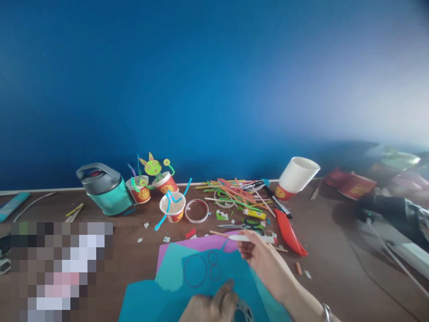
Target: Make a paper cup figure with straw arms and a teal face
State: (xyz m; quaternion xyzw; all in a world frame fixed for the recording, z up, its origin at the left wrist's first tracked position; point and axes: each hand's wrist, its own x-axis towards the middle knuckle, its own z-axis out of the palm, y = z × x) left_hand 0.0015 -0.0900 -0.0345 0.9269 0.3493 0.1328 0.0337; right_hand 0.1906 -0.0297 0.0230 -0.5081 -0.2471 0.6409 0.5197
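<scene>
My right hand [256, 255] is closed around a white marker [266, 239] with a red end, above the far right part of a blue paper sheet [231, 264]. One large circle and two smaller ones are drawn on that sheet. Low in the view, my left hand [211, 308] lies over the near part of the paper with curled fingers. They rest against a grey ring with small holes [246, 308], partly cut off by the frame. Beneath lie a light turquoise sheet [170, 264] and a purple sheet [194, 243].
Paper cups with straws [172, 210] and a teal lidded container [110, 192] stand back left. Behind the paper lie colourful sticks [237, 192], scissors [248, 226], and a yellow glue stick [254, 213]. To the right are a red balloon [290, 235], stacked cups [296, 176] and cables [395, 250].
</scene>
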